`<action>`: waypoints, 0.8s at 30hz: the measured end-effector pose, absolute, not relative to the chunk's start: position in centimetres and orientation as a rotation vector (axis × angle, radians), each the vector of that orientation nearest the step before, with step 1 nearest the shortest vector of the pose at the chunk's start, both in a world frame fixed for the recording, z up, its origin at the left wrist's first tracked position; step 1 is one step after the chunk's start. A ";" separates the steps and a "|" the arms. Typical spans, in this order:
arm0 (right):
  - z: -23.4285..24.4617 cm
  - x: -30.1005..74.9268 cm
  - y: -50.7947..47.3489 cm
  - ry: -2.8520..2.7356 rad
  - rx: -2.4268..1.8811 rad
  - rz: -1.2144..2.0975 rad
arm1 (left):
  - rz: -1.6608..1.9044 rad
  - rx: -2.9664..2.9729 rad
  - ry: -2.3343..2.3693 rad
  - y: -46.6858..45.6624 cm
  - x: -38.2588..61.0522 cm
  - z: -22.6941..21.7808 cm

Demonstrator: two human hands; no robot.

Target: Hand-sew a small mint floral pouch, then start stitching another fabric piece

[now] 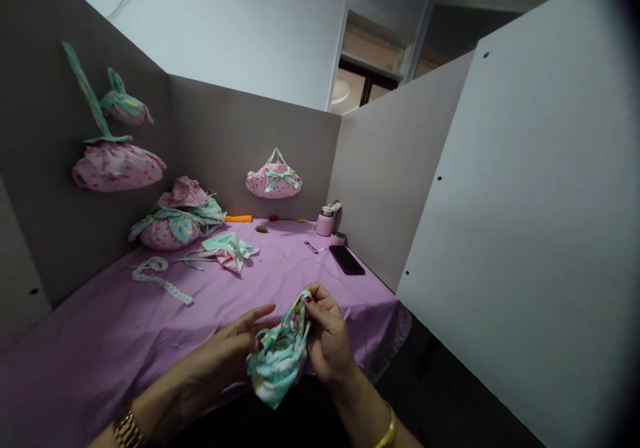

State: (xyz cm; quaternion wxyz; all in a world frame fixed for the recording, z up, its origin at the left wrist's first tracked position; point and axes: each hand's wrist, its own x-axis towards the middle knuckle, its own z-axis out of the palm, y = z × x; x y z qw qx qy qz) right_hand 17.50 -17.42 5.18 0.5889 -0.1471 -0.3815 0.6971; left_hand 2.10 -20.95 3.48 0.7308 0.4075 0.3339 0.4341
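Both hands hold a bunched piece of mint-green patterned fabric [278, 358] above the near edge of a table covered in purple cloth [125, 341]. My right hand [327, 338] pinches the fabric's upper edge between thumb and fingertips. My left hand [227, 355] supports the bundle from the left, with its fingers stretched out toward the top of the fabric.
On the table lie a folded green-pink fabric piece [230, 248], a white measuring tape [160, 278], a pile of fabric bundles [177, 218], a black phone [347, 260], a pink jar [325, 221] and an orange tool [239, 219]. Cloth bags [274, 180] hang on the grey partitions. A white panel [525, 235] stands close on the right.
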 end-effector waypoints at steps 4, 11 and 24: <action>5.0 17.2 -17.9 -0.872 -0.370 1.655 | 0.969 0.873 0.806 -21.3 2.5 2.7; 5.0 17.5 -18.1 -0.908 -0.360 1.612 | 1.084 1.530 1.390 -21.5 0.3 2.8; 4.9 16.8 -18.9 -0.945 -0.367 1.649 | 1.157 2.456 1.511 -21.8 2.8 3.5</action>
